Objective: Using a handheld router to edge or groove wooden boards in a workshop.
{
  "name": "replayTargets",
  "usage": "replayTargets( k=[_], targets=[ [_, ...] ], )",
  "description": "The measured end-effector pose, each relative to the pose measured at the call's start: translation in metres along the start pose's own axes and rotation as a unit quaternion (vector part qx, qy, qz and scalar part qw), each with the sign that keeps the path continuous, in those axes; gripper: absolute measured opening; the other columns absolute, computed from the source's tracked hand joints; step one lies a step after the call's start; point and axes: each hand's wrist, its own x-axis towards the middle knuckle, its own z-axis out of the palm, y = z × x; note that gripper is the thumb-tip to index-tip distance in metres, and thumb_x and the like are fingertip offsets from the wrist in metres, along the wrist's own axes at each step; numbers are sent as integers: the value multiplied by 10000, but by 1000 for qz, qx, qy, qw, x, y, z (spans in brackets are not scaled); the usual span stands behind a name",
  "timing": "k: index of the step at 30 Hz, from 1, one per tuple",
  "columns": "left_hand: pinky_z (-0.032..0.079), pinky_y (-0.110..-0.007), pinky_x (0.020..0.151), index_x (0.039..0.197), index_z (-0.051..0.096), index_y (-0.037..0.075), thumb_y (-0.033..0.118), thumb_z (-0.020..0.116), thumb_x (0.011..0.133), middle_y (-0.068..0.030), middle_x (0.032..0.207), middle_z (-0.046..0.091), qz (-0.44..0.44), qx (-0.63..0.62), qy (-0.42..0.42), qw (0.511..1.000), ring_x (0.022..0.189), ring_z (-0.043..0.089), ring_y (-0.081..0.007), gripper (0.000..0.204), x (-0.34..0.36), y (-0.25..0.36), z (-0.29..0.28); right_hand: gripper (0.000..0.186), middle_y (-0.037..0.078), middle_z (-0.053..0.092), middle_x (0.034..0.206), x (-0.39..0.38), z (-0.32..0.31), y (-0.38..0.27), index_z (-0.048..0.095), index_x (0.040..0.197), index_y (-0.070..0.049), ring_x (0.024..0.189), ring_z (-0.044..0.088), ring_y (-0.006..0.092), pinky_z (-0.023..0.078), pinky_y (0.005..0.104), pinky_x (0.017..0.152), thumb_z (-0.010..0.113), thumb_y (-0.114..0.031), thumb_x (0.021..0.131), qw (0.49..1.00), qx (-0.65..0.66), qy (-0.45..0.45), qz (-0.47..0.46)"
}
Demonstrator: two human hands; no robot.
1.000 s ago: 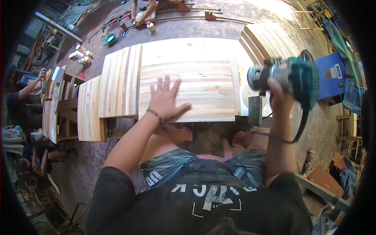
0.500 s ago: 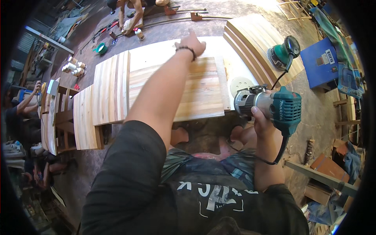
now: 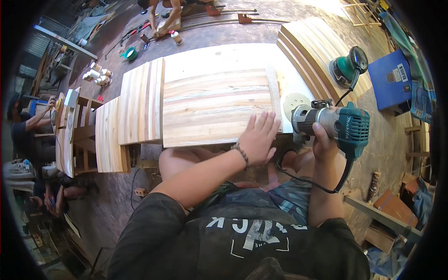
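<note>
A striped panel of glued wood strips (image 3: pixel 205 105) lies flat on a white board (image 3: pixel 200 58) in front of me. Over the panel's near right corner is my left hand (image 3: pixel 258 140), its fingers stretched out and holding nothing; they appear to rest on the panel's edge. My right hand (image 3: pixel 325 142) is wrapped round a teal and silver trim router (image 3: pixel 333 125), held on its side just right of the panel. The router's black cord loops down past my right forearm. A round sanding disc (image 3: pixel 295 101) lies on the white board behind the router's base.
More wood panels (image 3: pixel 142 102) stand stacked at the left. At the right, a teal sander (image 3: pixel 343 70) sits on another panel stack (image 3: pixel 317 60), beside a blue box (image 3: pixel 389 79). Bottles (image 3: pixel 98 74), a green bowl (image 3: pixel 130 53) and bar clamps (image 3: pixel 244 18) lie farther off, where other people work.
My left hand has drawn back from the panel's far side to its near right corner. The router stays in my right hand. The view has shifted slightly.
</note>
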Motion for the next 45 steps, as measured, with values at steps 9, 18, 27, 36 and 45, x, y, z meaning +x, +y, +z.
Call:
replayTargets(
  k=[9,18,27,36,45],
  targets=[
    [281,-583,1140,1491,422,155,348,703,831,-121,1567,365,81,-23,26,996,1435,357,-341,743,-51,-7,8,618,112,541,1220,-11,-1,-4,508,1285,-18,1102,563,260,470,415,984,795,-86,742,1000,10,4,-22],
    [223,-640,1143,1546,329,179,537,631,878,-143,1595,319,8,-18,-30,999,1462,305,-365,816,-49,-18,-11,629,131,535,1228,-10,-1,-8,503,1281,-11,1101,561,273,470,423,984,786,-114,728,999,-11,-16,-27],
    [133,-579,1200,1579,273,199,647,433,954,-182,1640,204,-222,37,-39,973,1510,182,-395,786,-47,-113,-37,626,125,548,1210,-12,0,-8,503,1274,-17,1110,549,273,450,422,1004,791,-130,730,1000,-2,-4,-29],
    [119,-561,1210,1577,282,174,661,498,910,-182,1642,195,-283,17,11,959,1517,155,-389,853,-31,-135,-43,664,130,551,1250,-15,2,-4,515,1290,-23,1123,546,283,431,432,1019,819,-129,708,999,-15,-25,-46],
    [106,-586,1206,1589,232,143,690,440,913,-200,1645,168,-378,27,19,925,1525,129,-385,894,18,-143,-45,671,120,545,1219,-20,8,-22,487,1297,-20,1128,533,265,418,422,1027,773,-119,699,991,-109,-79,-25]
  ],
)
